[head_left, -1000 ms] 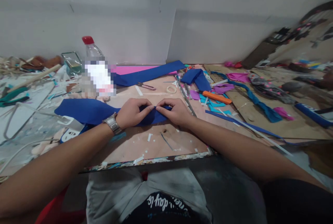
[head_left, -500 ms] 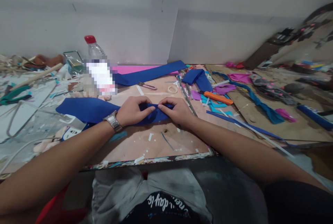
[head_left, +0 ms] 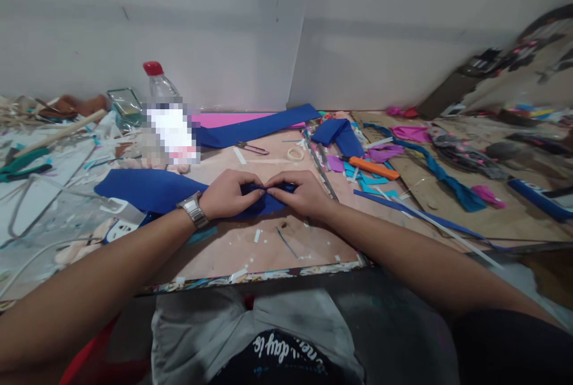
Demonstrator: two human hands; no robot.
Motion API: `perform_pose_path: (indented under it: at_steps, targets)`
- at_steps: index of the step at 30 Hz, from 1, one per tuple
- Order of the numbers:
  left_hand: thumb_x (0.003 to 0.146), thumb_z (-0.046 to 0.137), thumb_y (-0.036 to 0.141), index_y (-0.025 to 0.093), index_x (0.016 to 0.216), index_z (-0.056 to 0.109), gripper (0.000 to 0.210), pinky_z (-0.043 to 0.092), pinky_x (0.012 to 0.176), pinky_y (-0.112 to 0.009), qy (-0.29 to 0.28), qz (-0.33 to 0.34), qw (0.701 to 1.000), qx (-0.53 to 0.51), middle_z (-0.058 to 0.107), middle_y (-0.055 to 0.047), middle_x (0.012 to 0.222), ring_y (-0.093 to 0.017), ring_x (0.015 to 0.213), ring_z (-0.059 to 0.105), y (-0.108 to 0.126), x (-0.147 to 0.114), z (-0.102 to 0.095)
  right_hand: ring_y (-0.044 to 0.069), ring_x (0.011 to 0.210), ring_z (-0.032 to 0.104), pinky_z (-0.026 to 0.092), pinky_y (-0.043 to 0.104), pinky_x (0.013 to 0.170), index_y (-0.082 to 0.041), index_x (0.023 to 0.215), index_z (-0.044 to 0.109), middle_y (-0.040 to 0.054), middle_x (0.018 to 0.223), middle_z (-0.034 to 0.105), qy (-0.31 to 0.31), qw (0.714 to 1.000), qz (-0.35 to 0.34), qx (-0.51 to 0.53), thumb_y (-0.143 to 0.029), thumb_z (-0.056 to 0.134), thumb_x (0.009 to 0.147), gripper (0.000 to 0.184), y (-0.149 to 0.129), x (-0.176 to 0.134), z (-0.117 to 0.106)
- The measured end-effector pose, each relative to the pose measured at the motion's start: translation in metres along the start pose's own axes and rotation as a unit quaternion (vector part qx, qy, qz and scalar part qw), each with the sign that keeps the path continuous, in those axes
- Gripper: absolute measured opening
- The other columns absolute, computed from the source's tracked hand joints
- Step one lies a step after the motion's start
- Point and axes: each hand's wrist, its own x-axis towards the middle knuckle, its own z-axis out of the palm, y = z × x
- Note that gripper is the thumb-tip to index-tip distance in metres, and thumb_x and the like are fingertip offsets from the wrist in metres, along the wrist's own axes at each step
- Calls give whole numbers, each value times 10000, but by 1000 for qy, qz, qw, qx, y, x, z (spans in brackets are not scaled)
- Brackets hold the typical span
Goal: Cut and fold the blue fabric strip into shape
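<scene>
A long strip of blue fabric (head_left: 150,187) lies across the near part of the worktable (head_left: 250,256), its wide end out to the left. My left hand (head_left: 230,195), below a metal-banded watch (head_left: 193,210), pinches the strip's edge between thumb and fingers. Close against it, my right hand (head_left: 299,194) pinches the same edge, the two thumb tips almost meeting. Between the hands the fabric looks gathered or folded; its exact shape is partly hidden by the fingers. Past the hands lie a small pink-handled cutter (head_left: 253,148) and a roll of tape (head_left: 295,154).
Behind stand a red-capped bottle (head_left: 162,83) and a blurred bright screen. More blue fabric (head_left: 264,125) lies at the back. To the right are an orange utility knife (head_left: 374,168), scraps and a twisted teal strip (head_left: 456,185). Green-handled pliers (head_left: 27,164) rest among clutter at left.
My right hand has shifted slightly left, so its fingertips now meet those of my left hand over the blue fabric. Both hands keep their pinch; the surroundings look unchanged.
</scene>
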Motion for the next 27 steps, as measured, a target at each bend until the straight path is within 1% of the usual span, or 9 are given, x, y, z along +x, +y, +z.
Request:
perform_pose_path:
  at_steps: [3,8,12,17,21,24,27]
  targets:
    - [915,607,290,205,968,797,215,501,820,-311,5,-5,1000,-9,812,-15,928,-192,851,726,-1,0,0,202,863,774,596,325,857,-201,964,830,60,956,833,-4,1000,-5,-4,-228,717,890,137,0,0,-1]
    - [901,558,238,196,960,795,248,497,806,-315,3,-15,1000,-13,805,-14,900,-184,818,709,-5,1,-2,203,870,771,596,327,852,-208,975,834,61,956,832,5,1000,8,1,-232,726,886,142,0,0,-2]
    - [876,522,206,189,948,781,269,481,806,-320,24,-27,999,1,793,-18,905,-188,833,694,-6,2,-2,206,875,769,592,331,854,-212,973,840,64,949,828,12,1000,8,-4,-226,725,889,143,-1,1,-3]
    - [867,498,232,185,856,738,244,450,741,-323,30,-42,998,31,747,-20,829,-195,773,645,-4,2,-2,212,877,765,595,348,851,-223,961,846,69,949,825,15,1000,0,-5,-243,731,887,138,-2,2,-2]
    - [854,482,232,188,848,726,248,444,750,-340,35,-50,997,55,743,-35,834,-212,780,636,-2,2,-3,210,871,762,597,353,852,-227,963,848,68,950,825,18,1000,0,-5,-241,733,885,140,-2,2,-2]
    - [839,506,229,184,862,722,222,443,754,-338,20,-33,998,52,730,-39,826,-213,777,630,1,1,-4,201,856,760,596,341,838,-224,965,849,68,943,823,19,1000,-9,-8,-229,730,890,141,-2,2,-3]
    - [918,534,321,179,919,726,239,447,778,-334,8,-8,999,31,736,-43,865,-210,805,639,4,0,-4,196,846,760,593,330,820,-210,976,848,76,932,819,17,999,-25,-14,-214,729,895,144,-1,1,-3]
